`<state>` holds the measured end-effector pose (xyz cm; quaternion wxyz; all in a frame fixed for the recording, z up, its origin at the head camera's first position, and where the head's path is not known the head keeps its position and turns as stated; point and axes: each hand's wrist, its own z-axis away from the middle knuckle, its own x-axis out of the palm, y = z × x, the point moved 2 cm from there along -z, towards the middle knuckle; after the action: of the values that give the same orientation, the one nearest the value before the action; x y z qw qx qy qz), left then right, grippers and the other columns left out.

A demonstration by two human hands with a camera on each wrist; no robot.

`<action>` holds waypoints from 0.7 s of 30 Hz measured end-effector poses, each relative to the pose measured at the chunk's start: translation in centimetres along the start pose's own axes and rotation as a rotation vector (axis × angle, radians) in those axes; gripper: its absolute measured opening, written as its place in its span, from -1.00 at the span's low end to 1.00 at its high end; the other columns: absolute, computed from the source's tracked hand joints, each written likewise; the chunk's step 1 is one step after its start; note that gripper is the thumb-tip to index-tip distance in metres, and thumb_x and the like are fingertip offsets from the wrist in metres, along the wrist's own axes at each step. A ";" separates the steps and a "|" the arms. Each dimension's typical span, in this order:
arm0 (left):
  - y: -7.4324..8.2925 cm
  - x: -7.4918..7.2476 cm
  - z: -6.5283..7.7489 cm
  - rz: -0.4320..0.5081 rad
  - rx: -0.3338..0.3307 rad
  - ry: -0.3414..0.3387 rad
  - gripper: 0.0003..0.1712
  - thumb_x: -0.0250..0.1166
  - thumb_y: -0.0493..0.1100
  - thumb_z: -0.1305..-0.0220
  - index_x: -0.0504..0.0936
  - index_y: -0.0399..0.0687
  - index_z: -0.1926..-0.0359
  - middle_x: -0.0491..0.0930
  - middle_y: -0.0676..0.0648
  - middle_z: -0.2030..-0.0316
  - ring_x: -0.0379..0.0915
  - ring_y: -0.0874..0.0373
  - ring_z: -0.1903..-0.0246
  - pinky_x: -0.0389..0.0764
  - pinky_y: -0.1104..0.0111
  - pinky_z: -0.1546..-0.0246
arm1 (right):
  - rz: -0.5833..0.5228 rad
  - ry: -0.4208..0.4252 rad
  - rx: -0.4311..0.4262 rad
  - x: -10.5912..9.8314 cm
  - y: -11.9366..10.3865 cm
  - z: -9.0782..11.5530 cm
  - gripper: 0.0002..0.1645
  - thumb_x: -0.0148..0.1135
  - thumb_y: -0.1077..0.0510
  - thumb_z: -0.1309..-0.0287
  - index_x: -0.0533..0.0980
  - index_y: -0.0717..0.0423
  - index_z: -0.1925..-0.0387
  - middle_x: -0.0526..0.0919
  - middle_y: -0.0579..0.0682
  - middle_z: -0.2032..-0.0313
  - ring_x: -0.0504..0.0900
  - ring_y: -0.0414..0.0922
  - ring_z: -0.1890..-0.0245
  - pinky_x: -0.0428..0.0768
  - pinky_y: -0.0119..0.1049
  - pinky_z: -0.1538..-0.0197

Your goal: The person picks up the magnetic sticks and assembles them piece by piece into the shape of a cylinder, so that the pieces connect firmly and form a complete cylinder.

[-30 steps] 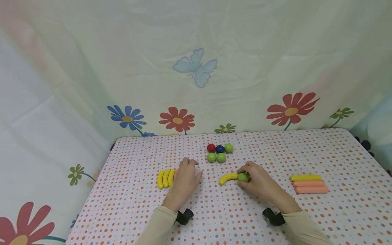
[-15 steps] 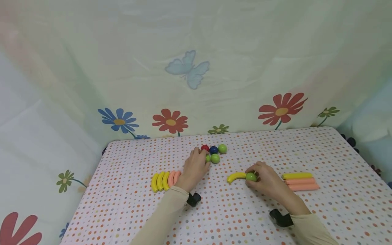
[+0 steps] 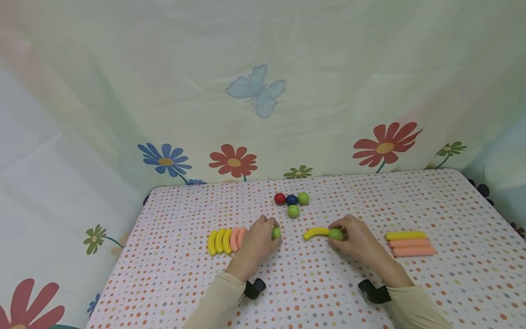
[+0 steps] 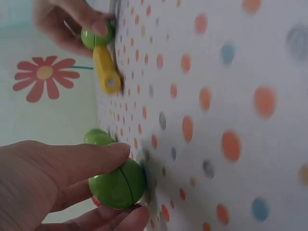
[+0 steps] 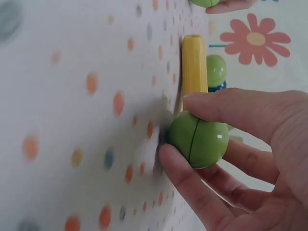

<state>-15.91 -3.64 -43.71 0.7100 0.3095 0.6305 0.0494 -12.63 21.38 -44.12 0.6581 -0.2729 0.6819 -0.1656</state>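
Note:
My left hand (image 3: 259,240) pinches a green ball (image 4: 118,184) between thumb and fingers, close over the dotted tablecloth; a dark seam runs round the ball. To its right, my right hand (image 3: 355,237) pinches a second green ball (image 5: 198,139) at the right end of a curved yellow piece (image 3: 315,232). In the right wrist view this yellow piece is ribbed, and its near end lies against the ball. Its free end, pointing toward my left hand, shows a round socket in the left wrist view.
Behind the hands sit a red ball (image 3: 280,198), a blue ball (image 3: 291,200) and two more green balls. Curved yellow pieces (image 3: 219,241) and curved pink pieces (image 3: 237,238) lie in a row at left. At right lie a straight yellow stick (image 3: 406,235) and straight pink sticks (image 3: 412,247).
My left hand has reached to the group of balls, taken the front left green ball and drawn it back toward the front. The right hand keeps its hold on its green ball.

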 end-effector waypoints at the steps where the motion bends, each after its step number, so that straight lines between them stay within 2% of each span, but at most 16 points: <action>1: 0.2 0.1 0.3 0.008 0.009 -0.008 -0.69 0.47 -0.23 -0.31 0.67 -0.20 -0.03 0.53 -0.13 0.12 0.40 0.17 0.32 0.52 0.41 0.34 | -0.008 -0.005 0.004 0.1 -0.2 -0.1 -0.63 0.58 0.33 -0.03 0.66 0.37 0.11 0.58 0.13 0.22 0.58 0.00 0.25 0.64 -0.12 0.23; 5: 0.7 0.5 1.3 0.026 0.031 -0.019 -0.68 0.50 -0.23 -0.30 0.68 -0.22 -0.03 0.52 -0.10 0.14 0.39 0.21 0.32 0.53 0.44 0.31 | -0.033 -0.029 0.008 0.5 -0.9 -0.6 -0.62 0.56 0.34 -0.03 0.66 0.37 0.09 0.57 0.12 0.22 0.59 0.00 0.23 0.65 -0.14 0.24; 10: 1.1 0.7 2.0 0.011 0.054 0.019 -0.72 0.51 -0.22 -0.27 0.70 -0.23 0.04 0.53 -0.07 0.22 0.35 0.24 0.38 0.48 0.49 0.41 | -0.060 -0.047 -0.010 1.1 -1.6 -0.8 -0.63 0.57 0.34 -0.03 0.66 0.36 0.11 0.58 0.09 0.24 0.59 -0.01 0.23 0.66 -0.11 0.19; 14: 1.1 0.9 2.0 0.020 0.038 0.027 -0.74 0.52 -0.20 -0.25 0.71 -0.23 0.10 0.53 -0.05 0.29 0.34 0.27 0.44 0.44 0.53 0.49 | -0.070 -0.043 -0.014 1.4 -2.1 -0.6 -0.64 0.59 0.33 -0.03 0.66 0.34 0.12 0.59 0.07 0.24 0.58 -0.04 0.24 0.63 -0.12 0.19; 21: 1.7 1.3 1.5 0.052 0.029 0.015 -0.64 0.57 -0.20 -0.21 0.71 -0.27 0.04 0.56 -0.09 0.22 0.38 0.23 0.38 0.49 0.50 0.40 | -0.090 -0.044 0.007 1.8 -2.7 -0.5 -0.62 0.61 0.31 -0.02 0.66 0.34 0.12 0.57 0.04 0.26 0.55 -0.11 0.28 0.60 -0.30 0.27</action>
<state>-13.74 -2.23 -43.98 0.6993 0.3356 0.6282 0.0610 -12.68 18.10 -43.95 0.6656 -0.3045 0.6538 -0.1916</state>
